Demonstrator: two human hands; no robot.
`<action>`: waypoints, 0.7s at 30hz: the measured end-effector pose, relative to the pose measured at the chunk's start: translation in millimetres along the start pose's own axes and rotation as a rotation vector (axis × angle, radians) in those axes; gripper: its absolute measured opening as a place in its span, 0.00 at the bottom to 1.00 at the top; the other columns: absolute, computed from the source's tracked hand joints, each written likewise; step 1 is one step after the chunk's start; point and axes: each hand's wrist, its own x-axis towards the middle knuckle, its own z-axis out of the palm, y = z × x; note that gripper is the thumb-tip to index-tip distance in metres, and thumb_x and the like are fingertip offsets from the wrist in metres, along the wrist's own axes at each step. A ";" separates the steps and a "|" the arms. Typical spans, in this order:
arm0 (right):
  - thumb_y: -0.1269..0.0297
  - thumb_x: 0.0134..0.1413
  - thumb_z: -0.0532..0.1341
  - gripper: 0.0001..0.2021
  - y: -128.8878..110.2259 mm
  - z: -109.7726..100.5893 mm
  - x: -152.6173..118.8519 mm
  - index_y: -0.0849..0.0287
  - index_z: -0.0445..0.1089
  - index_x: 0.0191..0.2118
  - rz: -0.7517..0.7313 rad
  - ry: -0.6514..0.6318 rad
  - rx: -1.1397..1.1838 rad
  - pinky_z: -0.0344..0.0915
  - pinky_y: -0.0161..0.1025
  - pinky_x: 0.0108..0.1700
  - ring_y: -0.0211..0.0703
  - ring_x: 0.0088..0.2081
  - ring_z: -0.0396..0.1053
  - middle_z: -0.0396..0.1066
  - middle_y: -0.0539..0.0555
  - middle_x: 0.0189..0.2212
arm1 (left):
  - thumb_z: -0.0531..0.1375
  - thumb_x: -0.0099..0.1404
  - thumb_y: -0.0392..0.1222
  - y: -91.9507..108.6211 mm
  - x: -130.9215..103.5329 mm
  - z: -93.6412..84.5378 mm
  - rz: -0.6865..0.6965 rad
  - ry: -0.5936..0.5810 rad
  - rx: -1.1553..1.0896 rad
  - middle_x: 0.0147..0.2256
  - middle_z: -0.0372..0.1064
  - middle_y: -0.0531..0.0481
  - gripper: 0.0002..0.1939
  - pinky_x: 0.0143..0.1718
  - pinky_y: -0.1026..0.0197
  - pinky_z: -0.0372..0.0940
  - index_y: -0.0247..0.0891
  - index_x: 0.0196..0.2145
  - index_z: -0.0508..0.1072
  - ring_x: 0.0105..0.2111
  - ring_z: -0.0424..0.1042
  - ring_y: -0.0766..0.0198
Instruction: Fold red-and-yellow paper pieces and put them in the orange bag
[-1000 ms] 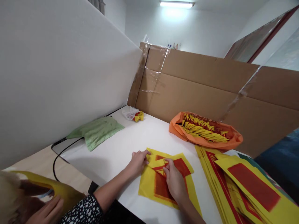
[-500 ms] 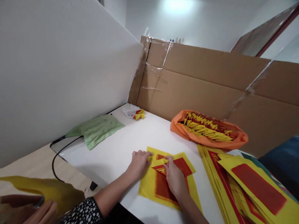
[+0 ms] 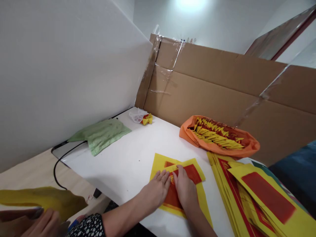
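A yellow sheet with a red-orange square (image 3: pixel 203 204) lies on the white table. Across its upper part is a smaller yellow-and-red paper (image 3: pixel 194 171), partly folded over. My left hand (image 3: pixel 158 188) lies with its fingers flat on the left part of that fold. Just right of it, my right hand (image 3: pixel 184 186) has its thumb and index finger at the folded edge; the palm hides part of the sheet below. The paper's lower left part is covered by my hands.
Yellow-and-red sheets (image 3: pixel 269 196) are stacked at right. Behind stands an orange bag (image 3: pixel 184 131) of folded papers. A green cloth (image 3: pixel 106 135) and a plastic bag (image 3: pixel 137 116) lie farther left. Another person's hand (image 3: pixel 44 223) holds yellow material (image 3: pixel 56 200) at lower left.
My left hand has moved right and down from the sheet's upper left edge onto the folded paper, its fingers now flat. My right hand has stayed at the fold.
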 end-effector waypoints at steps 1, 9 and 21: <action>0.60 0.66 0.48 0.16 4.5 0.8 -0.8 0.60 0.60 0.55 -0.002 0.028 0.065 0.67 0.43 0.36 0.54 0.41 0.75 0.70 0.63 0.50 | 0.48 0.72 0.40 4.8 -1.8 0.5 -0.014 -0.009 -0.019 0.64 0.51 0.33 0.25 0.63 0.45 0.48 0.29 0.64 0.56 0.64 0.51 0.43; 0.64 0.64 0.47 0.16 44.5 3.5 -24.4 0.56 0.69 0.50 -0.199 0.177 0.507 0.70 0.42 0.47 0.46 0.45 0.72 0.70 0.58 0.45 | 0.51 0.68 0.61 16.4 3.6 -13.9 -0.093 -0.103 -0.115 0.66 0.48 0.42 0.32 0.59 0.29 0.46 0.43 0.64 0.58 0.64 0.44 0.32; 0.77 0.50 0.53 0.27 53.0 22.4 -68.0 0.50 0.71 0.54 -0.185 0.224 0.291 0.63 0.58 0.50 0.62 0.54 0.65 0.65 0.61 0.58 | 0.53 0.64 0.65 17.8 13.6 -11.9 -0.233 -0.080 -0.044 0.65 0.52 0.44 0.33 0.54 0.22 0.41 0.50 0.62 0.61 0.62 0.43 0.23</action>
